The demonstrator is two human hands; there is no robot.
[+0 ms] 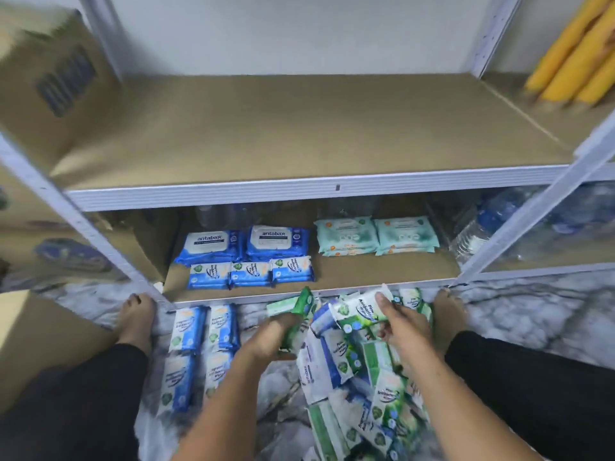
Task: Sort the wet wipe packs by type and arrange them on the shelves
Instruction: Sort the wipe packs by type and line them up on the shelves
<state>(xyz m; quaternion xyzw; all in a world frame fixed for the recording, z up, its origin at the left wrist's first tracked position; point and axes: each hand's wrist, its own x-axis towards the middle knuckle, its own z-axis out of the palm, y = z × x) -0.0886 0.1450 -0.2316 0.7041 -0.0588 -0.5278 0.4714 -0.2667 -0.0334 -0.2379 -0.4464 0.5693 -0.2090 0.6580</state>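
My left hand grips a green wipe pack just in front of the bottom shelf. My right hand holds a green-and-white wipe pack above a loose pile of green packs on the floor. Several blue packs lie in rows on the floor to the left. On the bottom shelf stand two large blue Antabax packs, three small blue packs in front of them, and two pale teal packs to the right.
The middle shelf is a bare brown board. A cardboard box stands at its left, yellow rolls at its right. Clear water bottles fill the bottom right. My bare feet rest by the shelf posts on a marbled floor.
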